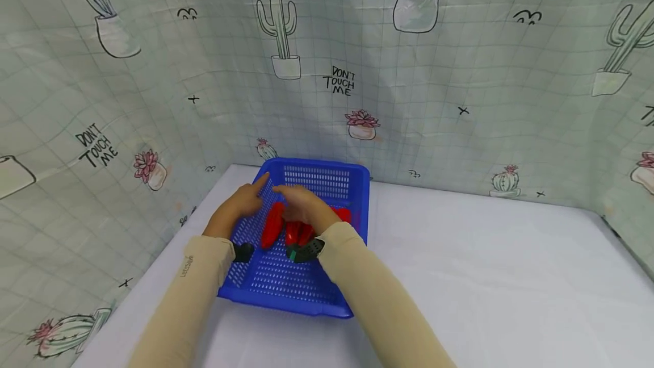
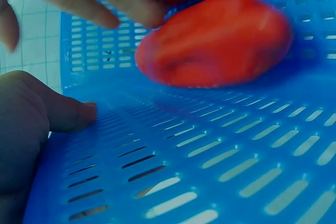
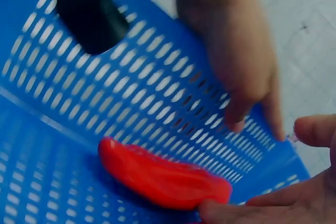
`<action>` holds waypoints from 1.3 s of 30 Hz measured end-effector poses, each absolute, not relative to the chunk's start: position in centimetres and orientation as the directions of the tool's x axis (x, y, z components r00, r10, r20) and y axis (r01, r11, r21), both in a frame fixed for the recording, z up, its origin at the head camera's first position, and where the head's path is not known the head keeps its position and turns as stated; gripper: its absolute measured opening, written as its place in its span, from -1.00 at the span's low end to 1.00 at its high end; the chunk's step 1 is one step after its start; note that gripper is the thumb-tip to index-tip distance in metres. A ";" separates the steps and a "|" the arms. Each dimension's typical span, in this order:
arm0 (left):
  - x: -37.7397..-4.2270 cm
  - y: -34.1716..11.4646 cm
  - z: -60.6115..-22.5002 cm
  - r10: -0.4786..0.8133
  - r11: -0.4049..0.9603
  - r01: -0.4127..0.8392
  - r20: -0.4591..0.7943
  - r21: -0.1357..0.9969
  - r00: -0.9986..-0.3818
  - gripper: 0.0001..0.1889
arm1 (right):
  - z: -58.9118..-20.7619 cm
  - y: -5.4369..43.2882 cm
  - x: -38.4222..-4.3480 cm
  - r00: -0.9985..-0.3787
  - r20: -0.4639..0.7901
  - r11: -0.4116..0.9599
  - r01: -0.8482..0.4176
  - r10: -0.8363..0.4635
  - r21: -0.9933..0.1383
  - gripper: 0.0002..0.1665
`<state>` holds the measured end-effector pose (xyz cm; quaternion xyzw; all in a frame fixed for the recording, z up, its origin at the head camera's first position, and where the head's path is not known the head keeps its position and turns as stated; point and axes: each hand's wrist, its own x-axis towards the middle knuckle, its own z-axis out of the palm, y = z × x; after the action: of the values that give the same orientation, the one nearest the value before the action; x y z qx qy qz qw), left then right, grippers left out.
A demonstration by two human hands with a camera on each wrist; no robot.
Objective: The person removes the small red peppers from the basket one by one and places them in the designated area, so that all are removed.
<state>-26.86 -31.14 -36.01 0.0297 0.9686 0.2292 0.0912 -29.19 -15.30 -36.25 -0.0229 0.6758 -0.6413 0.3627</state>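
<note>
Several red peppers [image 1: 273, 225], glossy and elongated, lie in a blue perforated plastic basket [image 1: 286, 306]. My left hand [image 1: 242, 200] is over the basket's left wall, its index finger extended toward the far left corner, holding nothing. In the right wrist view this left hand [image 3: 239, 56] hangs above the wall, apart from the red pepper [image 3: 163, 177] below. Over the peppers reaches my right hand [image 1: 306, 206]. Its fairly straight fingers [image 3: 283, 203] appear to touch one end of that pepper, the thumb held apart. Part of the pile is hidden under the right hand.
The basket stands on a white-covered table [image 1: 485, 277], near its back left. Behind and to the left hangs a pale curtain [image 1: 214, 55] with cactus drawings. A black wrist camera [image 1: 243, 252] sits under the left wrist, inside the basket's outline.
</note>
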 end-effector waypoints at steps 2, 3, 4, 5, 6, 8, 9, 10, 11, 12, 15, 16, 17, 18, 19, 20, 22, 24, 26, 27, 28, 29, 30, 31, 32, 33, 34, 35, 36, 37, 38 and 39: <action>-26.9 -30.8 -36.2 0.098 0.884 0.003 -0.178 0.467 -0.979 -0.26 | -36.7 -15.1 -29.1 -0.752 -0.475 0.243 0.408 -0.457 -0.880 -0.19; -26.9 -30.7 -36.3 0.093 0.879 -0.005 -0.182 0.476 -0.979 -0.26 | -36.9 -15.0 -29.1 -0.760 -0.483 0.273 0.399 -0.436 -0.875 -0.16; -26.9 -30.7 -36.4 0.087 0.875 -0.013 -0.184 0.485 -0.979 -0.26 | -37.1 -14.9 -29.1 -0.765 -0.486 0.290 0.394 -0.423 -0.872 -0.15; -26.9 -30.7 -36.4 0.079 0.870 -0.025 -0.189 0.493 -0.979 -0.26 | -37.2 -14.8 -29.2 -0.765 -0.491 0.300 0.395 -0.417 -0.869 -0.15; -26.9 -30.7 -36.3 0.076 0.866 -0.030 -0.192 0.499 -0.978 -0.26 | -37.4 -14.8 -29.3 -0.763 -0.499 0.315 0.394 -0.412 -0.863 -0.15; -26.8 -30.8 -36.1 0.075 0.865 -0.035 -0.198 0.501 -0.977 -0.25 | -37.4 -14.7 -29.4 -0.764 -0.498 0.315 0.393 -0.411 -0.864 -0.15; -26.8 -30.8 -36.0 0.079 0.867 -0.031 -0.198 0.497 -0.977 -0.25 | -37.4 -14.8 -29.4 -0.761 -0.500 0.312 0.398 -0.414 -0.863 -0.15; -26.8 -30.9 -35.9 0.082 0.867 -0.028 -0.197 0.498 -0.977 -0.24 | -37.4 -14.8 -29.4 -0.758 -0.504 0.311 0.402 -0.414 -0.861 -0.16; -26.8 -30.9 -35.9 0.087 0.867 -0.022 -0.195 0.497 -0.977 -0.24 | -37.3 -14.9 -29.3 -0.757 -0.508 0.320 0.403 -0.410 -0.858 -0.16; -26.8 -31.0 -35.8 0.093 0.869 -0.013 -0.190 0.494 -0.977 -0.23 | -37.3 -15.0 -29.2 -0.757 -0.510 0.323 0.403 -0.408 -0.856 -0.17; -26.9 -31.1 -36.0 0.103 0.877 0.003 -0.182 0.481 -0.978 -0.24 | -37.5 -15.3 -29.0 -0.750 -0.517 0.333 0.404 -0.413 -0.852 -0.19; -26.9 -31.1 -36.0 0.102 0.876 0.000 -0.186 0.482 -0.977 -0.24 | -37.5 -15.4 -28.9 -0.744 -0.520 0.326 0.411 -0.421 -0.852 -0.20; -26.9 -31.2 -36.1 0.107 0.879 0.006 -0.184 0.477 -0.977 -0.24 | -37.7 -15.6 -28.8 -0.738 -0.518 0.316 0.414 -0.432 -0.853 -0.23; -26.9 -31.2 -36.1 0.111 0.880 0.012 -0.181 0.474 -0.977 -0.24 | -37.9 -15.7 -28.8 -0.731 -0.518 0.311 0.417 -0.443 -0.854 -0.26; -26.9 -31.2 -36.1 0.115 0.880 0.016 -0.180 0.475 -0.977 -0.25 | -38.0 -15.8 -28.8 -0.727 -0.515 0.305 0.416 -0.454 -0.857 -0.29; -26.9 -31.2 -36.1 0.118 0.879 0.018 -0.179 0.477 -0.977 -0.25 | -38.2 -15.9 -28.7 -0.722 -0.512 0.297 0.417 -0.466 -0.859 -0.33; -26.9 -31.3 -36.0 0.119 0.877 0.018 -0.180 0.481 -0.977 -0.24 | -38.5 -16.1 -28.7 -0.718 -0.504 0.276 0.421 -0.480 -0.864 -0.44; -26.8 -31.3 -36.0 0.117 0.877 0.016 -0.181 0.480 -0.976 -0.24 | -38.7 -16.4 -28.6 -0.718 -0.496 0.254 0.427 -0.488 -0.868 -0.52; -26.8 -31.4 -35.9 0.104 0.876 -0.006 -0.200 0.483 -0.974 -0.25 | -38.9 -16.9 -28.5 -0.718 -0.487 0.218 0.440 -0.496 -0.871 -0.55; -26.8 -31.4 -35.9 0.099 0.876 -0.012 -0.204 0.481 -0.974 -0.26 | -39.0 -17.1 -28.5 -0.723 -0.485 0.202 0.448 -0.492 -0.871 -0.54; -26.9 -31.4 -35.9 0.101 0.879 -0.008 -0.203 0.477 -0.974 -0.28 | -39.0 -17.3 -28.5 -0.732 -0.479 0.193 0.444 -0.485 -0.875 -0.52; -26.9 -31.4 -35.9 0.102 0.880 -0.006 -0.202 0.476 -0.974 -0.30 | -39.0 -17.5 -28.5 -0.747 -0.470 0.193 0.432 -0.471 -0.881 -0.48; -26.9 -31.3 -35.9 0.104 0.878 -0.006 -0.201 0.479 -0.974 -0.33 | -38.9 -17.7 -28.5 -0.759 -0.462 0.190 0.424 -0.458 -0.885 -0.45; -27.0 -31.3 -35.9 0.108 0.877 -0.001 -0.197 0.481 -0.974 -0.34 | -38.9 -17.8 -28.5 -0.777 -0.452 0.193 0.410 -0.439 -0.892 -0.40; -27.0 -31.3 -35.9 0.110 0.877 0.004 -0.193 0.480 -0.975 -0.36 | -38.8 -17.9 -28.6 -0.793 -0.438 0.191 0.395 -0.422 -0.899 -0.37; -27.1 -31.2 -35.9 0.111 0.878 0.007 -0.189 0.479 -0.976 -0.38 | -38.7 -18.0 -28.6 -0.809 -0.422 0.188 0.377 -0.409 -0.907 -0.31; -27.1 -31.2 -35.9 0.111 0.877 0.007 -0.189 0.480 -0.976 -0.39 | -38.7 -18.0 -28.7 -0.825 -0.402 0.189 0.355 -0.398 -0.916 -0.26; -27.1 -31.2 -35.9 0.108 0.877 0.003 -0.189 0.480 -0.976 -0.39 | -38.6 -18.0 -28.8 -0.837 -0.383 0.185 0.336 -0.390 -0.923 -0.22; -27.1 -31.2 -35.9 0.102 0.876 -0.003 -0.192 0.483 -0.976 -0.40 | -38.6 -18.0 -28.9 -0.842 -0.369 0.165 0.330 -0.394 -0.929 -0.20; -27.1 -31.2 -36.0 0.097 0.876 -0.009 -0.194 0.482 -0.976 -0.40 | -38.5 -18.0 -29.0 -0.850 -0.352 0.158 0.315 -0.391 -0.936 -0.17; -27.1 -31.1 -35.9 0.094 0.876 -0.012 -0.195 0.481 -0.976 -0.40 | -38.5 -17.9 -29.1 -0.853 -0.340 0.144 0.308 -0.396 -0.940 -0.16; -27.1 -31.1 -36.0 0.092 0.877 -0.013 -0.194 0.481 -0.977 -0.41 | -38.5 -17.8 -29.2 -0.858 -0.331 0.142 0.299 -0.392 -0.943 -0.15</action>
<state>-27.09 -31.13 -35.98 0.0205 0.9628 0.2476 0.1061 -29.17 -17.85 -38.55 -0.0328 0.7079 -0.6541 0.2644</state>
